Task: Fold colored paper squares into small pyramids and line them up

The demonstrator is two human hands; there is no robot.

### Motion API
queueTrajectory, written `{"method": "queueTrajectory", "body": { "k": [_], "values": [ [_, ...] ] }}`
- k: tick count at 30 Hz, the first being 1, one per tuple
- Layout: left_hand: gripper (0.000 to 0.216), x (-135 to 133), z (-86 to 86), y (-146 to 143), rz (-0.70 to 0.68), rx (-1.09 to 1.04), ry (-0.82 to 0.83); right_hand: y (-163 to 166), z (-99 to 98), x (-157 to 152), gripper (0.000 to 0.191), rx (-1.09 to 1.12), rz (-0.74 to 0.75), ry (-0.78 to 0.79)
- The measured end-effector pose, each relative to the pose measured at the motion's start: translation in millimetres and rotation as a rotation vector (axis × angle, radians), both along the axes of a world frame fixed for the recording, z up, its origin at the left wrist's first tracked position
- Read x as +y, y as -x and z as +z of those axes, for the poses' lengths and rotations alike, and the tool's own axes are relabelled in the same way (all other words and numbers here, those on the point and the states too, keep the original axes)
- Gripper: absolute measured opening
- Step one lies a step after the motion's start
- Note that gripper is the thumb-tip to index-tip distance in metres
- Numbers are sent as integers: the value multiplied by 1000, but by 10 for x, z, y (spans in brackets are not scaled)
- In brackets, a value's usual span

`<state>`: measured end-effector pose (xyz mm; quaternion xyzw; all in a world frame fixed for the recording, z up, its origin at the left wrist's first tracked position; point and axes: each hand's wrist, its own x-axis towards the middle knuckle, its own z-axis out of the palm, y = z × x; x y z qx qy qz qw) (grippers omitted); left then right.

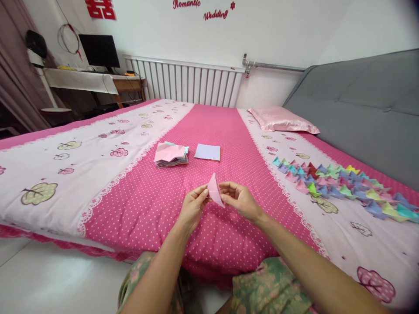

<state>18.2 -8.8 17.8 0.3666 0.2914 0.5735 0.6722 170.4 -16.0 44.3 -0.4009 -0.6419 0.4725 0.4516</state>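
Both hands hold a pale pink folded paper piece just above the pink dotted bedspread. My left hand pinches its left edge with thumb and fingertips. My right hand grips its right side, fingers curled. Beyond them lie a stack of coloured paper sheets with a pink one on top, and a single lilac square sheet beside it.
Several folded paper shapes in many colours lie in rows on the right of the bed. A pink pillow rests by the grey headboard. A white radiator and a desk with a monitor stand behind.
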Motion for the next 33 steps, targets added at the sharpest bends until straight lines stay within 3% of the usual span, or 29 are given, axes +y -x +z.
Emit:
{"method": "queueTrajectory", "body": {
  "k": [12,18,25,28,33],
  "values": [
    [34,-77,-40,-104,-148,160,-75,56,-39,-30,41,-167,-183,-123],
    [31,-135,8,-143,-180,121,-35,82,-28,-36,16,-212,-288,-287],
    [52,-213,95,-151,-257,59,11,78,12,-74,18,-216,-379,-304],
    [56,-196,77,-139,-240,73,2,59,11,-66,17,-215,-414,-263],
    [42,-119,12,-82,-88,108,4,11,-54,9,16,-111,-414,-145]
  ]
}}
